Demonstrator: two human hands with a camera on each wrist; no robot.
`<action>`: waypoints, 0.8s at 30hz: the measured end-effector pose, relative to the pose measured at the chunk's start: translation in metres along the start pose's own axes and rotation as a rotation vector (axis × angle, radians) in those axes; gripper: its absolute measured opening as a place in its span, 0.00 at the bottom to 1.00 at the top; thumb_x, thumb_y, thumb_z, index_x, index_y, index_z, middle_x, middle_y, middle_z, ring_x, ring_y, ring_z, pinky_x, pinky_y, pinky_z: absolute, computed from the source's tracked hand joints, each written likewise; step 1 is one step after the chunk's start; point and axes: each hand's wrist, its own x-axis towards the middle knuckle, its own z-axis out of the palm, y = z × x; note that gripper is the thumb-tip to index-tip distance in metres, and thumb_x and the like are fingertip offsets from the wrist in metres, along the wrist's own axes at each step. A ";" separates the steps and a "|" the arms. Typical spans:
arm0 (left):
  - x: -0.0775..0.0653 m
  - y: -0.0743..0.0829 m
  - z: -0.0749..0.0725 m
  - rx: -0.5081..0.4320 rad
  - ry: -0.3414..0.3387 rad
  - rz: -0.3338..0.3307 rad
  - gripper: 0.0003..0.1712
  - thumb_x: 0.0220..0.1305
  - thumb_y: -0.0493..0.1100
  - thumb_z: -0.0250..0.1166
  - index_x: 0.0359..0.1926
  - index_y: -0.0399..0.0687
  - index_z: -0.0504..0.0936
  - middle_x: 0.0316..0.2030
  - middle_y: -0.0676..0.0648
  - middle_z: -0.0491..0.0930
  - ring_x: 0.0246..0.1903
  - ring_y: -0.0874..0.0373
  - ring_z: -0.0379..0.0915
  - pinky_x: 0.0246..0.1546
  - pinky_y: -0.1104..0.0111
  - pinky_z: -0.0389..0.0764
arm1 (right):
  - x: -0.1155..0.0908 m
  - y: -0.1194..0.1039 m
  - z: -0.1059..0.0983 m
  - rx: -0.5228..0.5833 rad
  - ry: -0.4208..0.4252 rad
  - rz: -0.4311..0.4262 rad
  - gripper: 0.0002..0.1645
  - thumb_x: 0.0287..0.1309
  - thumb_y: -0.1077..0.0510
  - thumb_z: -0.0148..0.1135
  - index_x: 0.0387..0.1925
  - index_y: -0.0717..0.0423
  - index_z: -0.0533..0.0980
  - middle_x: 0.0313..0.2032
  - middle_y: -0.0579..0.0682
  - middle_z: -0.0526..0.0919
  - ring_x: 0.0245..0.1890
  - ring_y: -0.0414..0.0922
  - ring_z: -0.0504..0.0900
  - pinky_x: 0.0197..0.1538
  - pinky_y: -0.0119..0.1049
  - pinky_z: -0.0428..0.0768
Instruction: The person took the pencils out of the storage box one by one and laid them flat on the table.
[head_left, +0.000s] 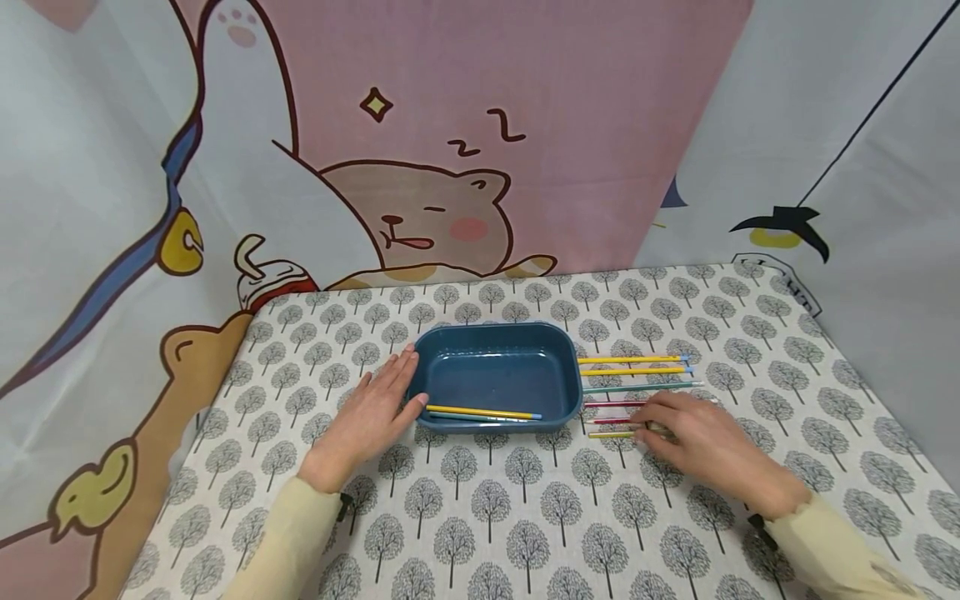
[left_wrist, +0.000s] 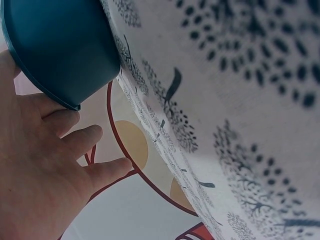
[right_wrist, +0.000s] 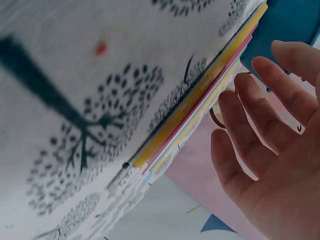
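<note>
A dark blue rectangular tray [head_left: 495, 375] stands on the table. My left hand [head_left: 367, 417] rests against its left side, fingers spread and fairly straight, with fingertips at the rim. Inside the tray, along the near wall, lie a yellow pencil [head_left: 483, 412] and a teal pencil [head_left: 468, 416]. Right of the tray several pencils lie in a row: yellow pencils [head_left: 630, 361] farthest, then a green pencil [head_left: 637, 388], red pencils [head_left: 611, 404], and a yellow pencil [head_left: 611, 434] nearest. Over this near end hovers my right hand [head_left: 697, 437]; the right wrist view shows its fingers [right_wrist: 250, 120] loosely bent, gripping nothing.
The table wears a white cloth [head_left: 487, 500] printed with dark trees. Behind it and at both sides hang fabric walls [head_left: 600, 125] with cartoon animals. The row of pencils reaches close to the tray's right wall.
</note>
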 end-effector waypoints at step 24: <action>-0.001 -0.001 0.001 -0.006 -0.009 -0.014 0.42 0.81 0.64 0.45 0.83 0.48 0.50 0.83 0.49 0.44 0.80 0.45 0.45 0.74 0.39 0.55 | 0.038 -0.025 -0.013 0.011 0.118 0.011 0.38 0.67 0.41 0.67 0.71 0.54 0.73 0.74 0.58 0.68 0.72 0.65 0.65 0.68 0.71 0.61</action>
